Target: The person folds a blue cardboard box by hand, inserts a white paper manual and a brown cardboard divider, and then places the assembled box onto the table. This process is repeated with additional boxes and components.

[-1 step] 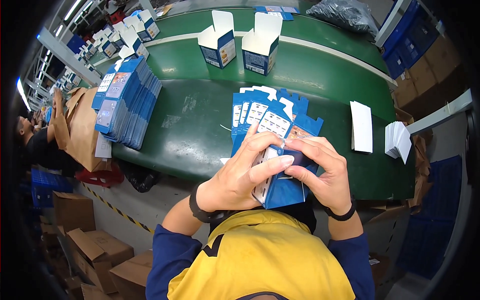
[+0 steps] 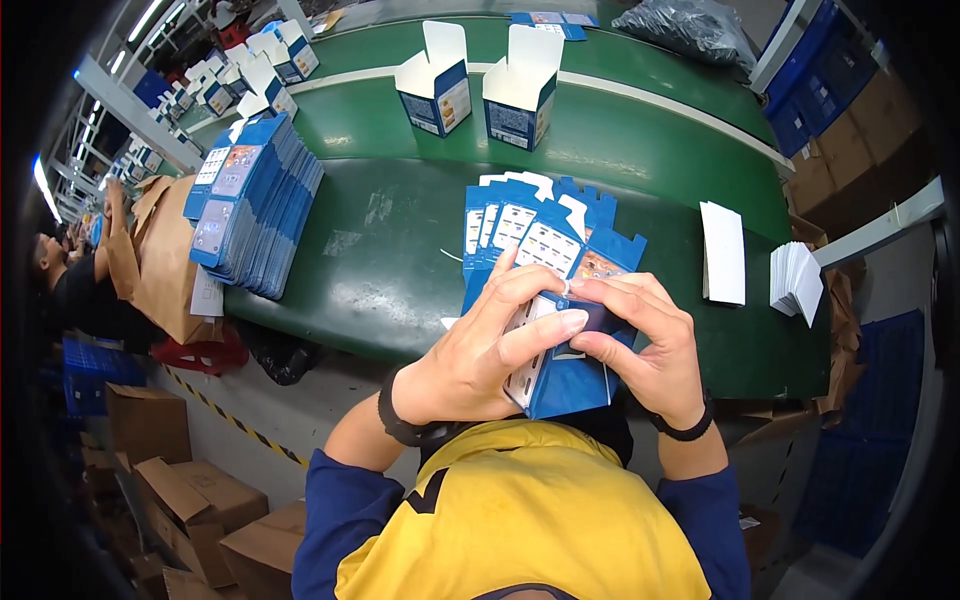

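Note:
Close to my body, both hands grip a blue cardboard box (image 2: 572, 388). My left hand (image 2: 478, 352) wraps its left side, with fingers and thumb over the upper edge. On the other side my right hand (image 2: 652, 345) holds it, index fingertip meeting the left fingers and thumb pressed at the edge. The fingers hide part of the box. Just beyond it, several flat blue-and-white cartons (image 2: 512, 222) lie fanned on the green table. Farther off stand two box shapes with raised white lids, a left open box (image 2: 436, 98) and a right open box (image 2: 518, 108).
A tall stack of flat cartons (image 2: 265, 205) stands at left beside a brown paper bag (image 2: 165, 255). Folded white papers (image 2: 723, 255) and a white paper pile (image 2: 796, 282) lie at right. A line of open boxes (image 2: 290, 55) runs far left, near a co-worker (image 2: 80, 285).

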`<state>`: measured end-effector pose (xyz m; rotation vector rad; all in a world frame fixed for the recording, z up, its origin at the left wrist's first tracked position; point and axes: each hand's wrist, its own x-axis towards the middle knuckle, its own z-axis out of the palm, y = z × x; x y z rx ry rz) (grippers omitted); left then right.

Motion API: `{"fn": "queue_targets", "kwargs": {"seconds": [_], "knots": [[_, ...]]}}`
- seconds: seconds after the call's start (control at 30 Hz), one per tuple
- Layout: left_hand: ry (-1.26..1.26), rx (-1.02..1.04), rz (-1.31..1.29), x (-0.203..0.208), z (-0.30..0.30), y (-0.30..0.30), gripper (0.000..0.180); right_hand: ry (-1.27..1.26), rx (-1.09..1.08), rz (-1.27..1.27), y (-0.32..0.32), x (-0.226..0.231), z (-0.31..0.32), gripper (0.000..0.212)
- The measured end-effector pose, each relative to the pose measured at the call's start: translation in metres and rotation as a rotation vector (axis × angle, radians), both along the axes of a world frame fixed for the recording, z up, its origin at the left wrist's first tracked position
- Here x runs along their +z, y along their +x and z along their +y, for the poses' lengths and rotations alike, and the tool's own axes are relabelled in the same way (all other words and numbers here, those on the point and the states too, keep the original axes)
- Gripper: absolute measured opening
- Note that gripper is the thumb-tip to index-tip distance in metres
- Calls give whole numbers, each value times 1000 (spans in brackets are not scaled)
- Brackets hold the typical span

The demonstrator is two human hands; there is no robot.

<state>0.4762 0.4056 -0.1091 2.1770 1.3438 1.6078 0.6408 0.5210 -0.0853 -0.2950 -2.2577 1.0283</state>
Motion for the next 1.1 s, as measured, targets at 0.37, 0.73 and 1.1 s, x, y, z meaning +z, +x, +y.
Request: {"fn": "queue_targets", "kwargs": {"seconds": [0.37,0.73,1.1], "knots": [[153,135,137,-15,13,19,77,-440,-64,294,0,-1,-16,71],[-251,-104,-108,-3,-1,27,97,-666,37,249,-2,-13,-1,80],[492,58,411,-4,38,-23,50,-1136,357,-106,4,5,46,90]]}}
